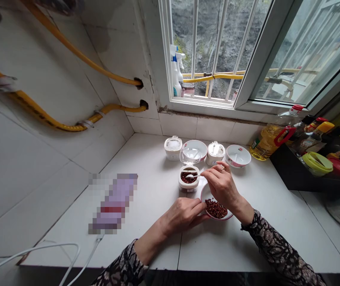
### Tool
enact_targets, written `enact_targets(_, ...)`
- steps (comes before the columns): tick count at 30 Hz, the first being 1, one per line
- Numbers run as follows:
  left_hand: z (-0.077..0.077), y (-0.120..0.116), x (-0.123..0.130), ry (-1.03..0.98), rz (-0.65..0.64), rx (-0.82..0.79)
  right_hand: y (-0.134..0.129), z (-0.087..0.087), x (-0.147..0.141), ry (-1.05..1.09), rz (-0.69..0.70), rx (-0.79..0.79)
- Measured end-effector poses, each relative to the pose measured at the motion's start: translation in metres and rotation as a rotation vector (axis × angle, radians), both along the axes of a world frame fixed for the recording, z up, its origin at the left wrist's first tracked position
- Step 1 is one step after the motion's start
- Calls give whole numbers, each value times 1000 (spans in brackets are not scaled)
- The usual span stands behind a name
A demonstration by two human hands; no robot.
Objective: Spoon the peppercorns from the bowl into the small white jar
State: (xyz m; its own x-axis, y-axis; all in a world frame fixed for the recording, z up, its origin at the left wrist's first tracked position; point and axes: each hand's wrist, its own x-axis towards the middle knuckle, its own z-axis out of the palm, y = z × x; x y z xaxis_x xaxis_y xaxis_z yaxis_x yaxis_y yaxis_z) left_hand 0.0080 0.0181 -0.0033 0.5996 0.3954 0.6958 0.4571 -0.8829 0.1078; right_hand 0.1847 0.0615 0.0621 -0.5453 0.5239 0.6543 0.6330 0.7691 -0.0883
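While left hand point(184, 213) grips bowl point(206, 193), right hand point(222, 184) pinches spoon point(189, 176).
Rim point(219, 219) part-hidden; marking point(191, 190) on jar point(188, 185) beside bowl unreadable.

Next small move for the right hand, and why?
Probably lift the spoon out of the open jar and bring it back over the bowl. The right hand has its tip at the jar's mouth, the bowl sits close by with dark red grains inside, and the left hand is at its rim.
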Motion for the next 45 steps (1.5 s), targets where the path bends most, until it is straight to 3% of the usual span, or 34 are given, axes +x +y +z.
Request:
enact_targets(10, 4, -2, 0, 6, -1, -12, -11, 17, 10, 143, 30, -50)
enact_targets(15, 3, -2, -1, 9, -11, -33, -16, 25, 35, 233, -69, -92)
enact_targets(20, 3, -2, -1, 17, -8, -20, -20, 11, 61, 80, -153, -188)
enact_targets(25, 4, -2, -2, 20, -10, -28, -23, -9, 59, -20, -159, -301)
enact_targets(32, 2, -2, -2, 13, -15, -48, -26, -18, 45, 165, -144, -458)
enact_targets(38, 3, -2, -2, 17, -19, -42, -23, -15, 54, 286, -211, -495)
enact_targets(45, 2, -1, -2, 13, -18, -47, -24, -13, 58, 435, -278, -645)
